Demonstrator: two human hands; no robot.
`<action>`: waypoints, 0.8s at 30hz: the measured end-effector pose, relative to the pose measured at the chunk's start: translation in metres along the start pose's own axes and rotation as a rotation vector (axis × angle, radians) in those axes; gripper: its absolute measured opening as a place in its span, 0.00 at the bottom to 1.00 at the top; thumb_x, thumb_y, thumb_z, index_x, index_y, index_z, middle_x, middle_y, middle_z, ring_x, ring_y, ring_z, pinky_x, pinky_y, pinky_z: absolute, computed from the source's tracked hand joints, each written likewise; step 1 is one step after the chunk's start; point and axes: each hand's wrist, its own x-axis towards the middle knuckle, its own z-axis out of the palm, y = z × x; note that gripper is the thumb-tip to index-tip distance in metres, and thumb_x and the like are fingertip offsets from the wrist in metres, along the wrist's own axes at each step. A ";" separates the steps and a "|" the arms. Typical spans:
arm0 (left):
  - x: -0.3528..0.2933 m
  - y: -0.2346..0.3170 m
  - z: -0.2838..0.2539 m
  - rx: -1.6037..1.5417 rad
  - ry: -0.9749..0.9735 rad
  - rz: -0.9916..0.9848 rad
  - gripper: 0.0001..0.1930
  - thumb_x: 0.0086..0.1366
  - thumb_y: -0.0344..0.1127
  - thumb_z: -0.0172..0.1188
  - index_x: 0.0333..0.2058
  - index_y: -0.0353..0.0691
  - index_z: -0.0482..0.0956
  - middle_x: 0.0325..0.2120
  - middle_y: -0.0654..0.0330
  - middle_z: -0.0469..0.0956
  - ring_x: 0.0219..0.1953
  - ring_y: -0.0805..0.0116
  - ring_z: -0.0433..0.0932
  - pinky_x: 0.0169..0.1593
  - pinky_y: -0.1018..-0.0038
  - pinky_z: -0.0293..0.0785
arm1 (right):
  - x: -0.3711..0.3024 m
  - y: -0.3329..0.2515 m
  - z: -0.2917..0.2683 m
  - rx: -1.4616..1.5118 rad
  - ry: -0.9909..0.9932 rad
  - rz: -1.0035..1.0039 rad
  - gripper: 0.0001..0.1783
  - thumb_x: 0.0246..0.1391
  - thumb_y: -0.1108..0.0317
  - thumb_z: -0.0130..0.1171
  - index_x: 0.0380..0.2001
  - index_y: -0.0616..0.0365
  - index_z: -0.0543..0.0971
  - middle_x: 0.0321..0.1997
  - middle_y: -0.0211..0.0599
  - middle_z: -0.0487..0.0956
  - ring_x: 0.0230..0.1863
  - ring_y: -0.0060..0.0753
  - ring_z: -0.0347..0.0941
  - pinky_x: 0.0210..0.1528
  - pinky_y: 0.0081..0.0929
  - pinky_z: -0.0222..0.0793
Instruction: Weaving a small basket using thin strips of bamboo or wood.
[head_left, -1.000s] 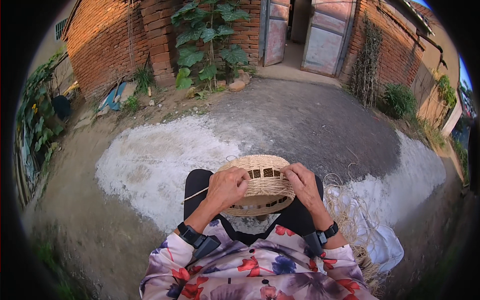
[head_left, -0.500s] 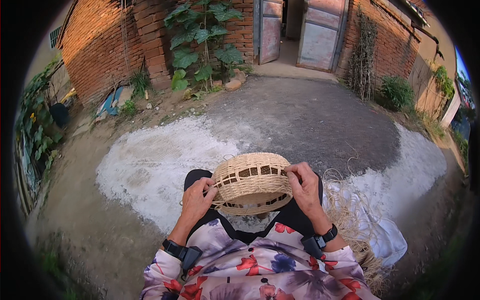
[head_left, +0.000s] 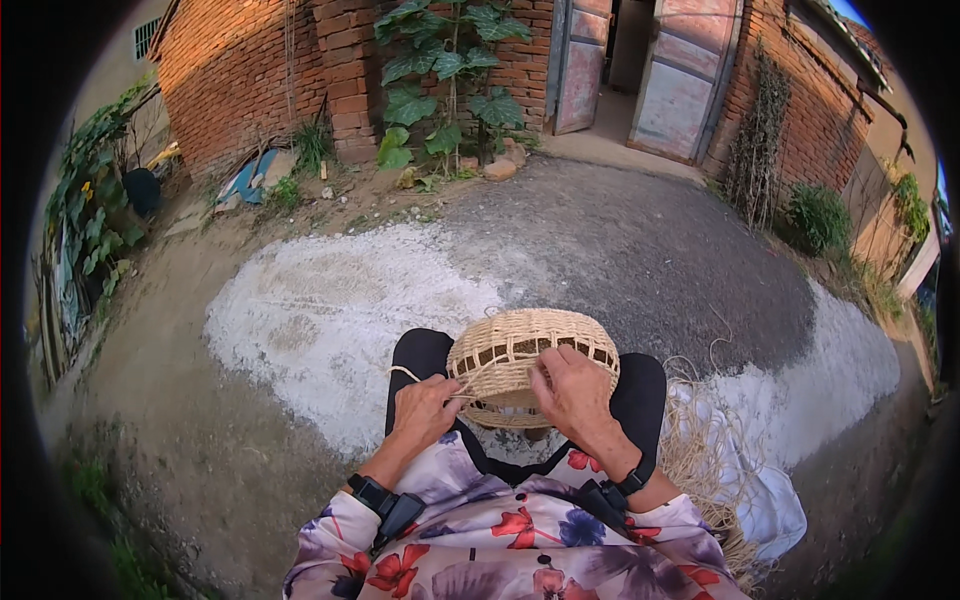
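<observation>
A pale woven straw basket (head_left: 500, 377) rests between my knees, with a row of open gaps around its side. At its left edge my left hand (head_left: 425, 408) is closed, pinching a straw cord (head_left: 403, 371) whose loose end sticks out past the fingers. My right hand (head_left: 577, 392) lies across the basket's near right side, its thumb and fingers pressed together at the gapped band. What those fingertips grip is hidden by the hand. Part of the lower rim shows beneath the woven wall.
Beside my right leg lies a tangled heap of straw cord (head_left: 700, 440) on a white sack (head_left: 775, 510). Pale powdery patches and dark gravel (head_left: 640, 240) cover the ground ahead. Farther off stand a brick wall (head_left: 235, 80), a leafy plant (head_left: 450, 65) and an open metal door (head_left: 680, 85).
My right hand has moved left from the basket's right edge onto its near side. The left hand has shifted slightly down beside the basket. The whole view has swung a little left.
</observation>
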 end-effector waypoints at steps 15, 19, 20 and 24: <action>0.043 0.069 -0.034 -0.116 -0.155 0.328 0.07 0.59 0.34 0.62 0.31 0.37 0.81 0.25 0.52 0.79 0.29 0.52 0.79 0.34 0.61 0.74 | -0.067 0.073 0.002 0.386 0.200 0.321 0.12 0.51 0.84 0.49 0.38 0.61 0.77 0.33 0.41 0.70 0.34 0.37 0.72 0.36 0.29 0.68; 0.059 0.072 -0.048 -0.107 -0.139 0.237 0.10 0.60 0.38 0.60 0.33 0.37 0.83 0.27 0.50 0.80 0.31 0.51 0.79 0.35 0.61 0.73 | -0.058 0.074 0.005 0.343 0.217 0.276 0.14 0.49 0.84 0.50 0.37 0.59 0.79 0.32 0.41 0.71 0.36 0.42 0.70 0.40 0.33 0.67; 0.060 0.069 -0.050 -0.100 -0.145 0.242 0.10 0.60 0.38 0.60 0.33 0.37 0.83 0.27 0.50 0.80 0.31 0.51 0.79 0.35 0.61 0.73 | -0.056 0.072 0.004 0.348 0.224 0.281 0.14 0.49 0.84 0.50 0.37 0.59 0.79 0.32 0.41 0.71 0.36 0.42 0.70 0.40 0.33 0.67; 0.058 0.047 -0.060 -0.172 -0.247 0.088 0.12 0.60 0.39 0.61 0.31 0.35 0.84 0.22 0.49 0.79 0.26 0.53 0.79 0.32 0.64 0.72 | -0.059 0.070 0.000 0.311 0.168 0.226 0.15 0.46 0.85 0.50 0.35 0.59 0.79 0.33 0.42 0.72 0.38 0.44 0.70 0.42 0.36 0.67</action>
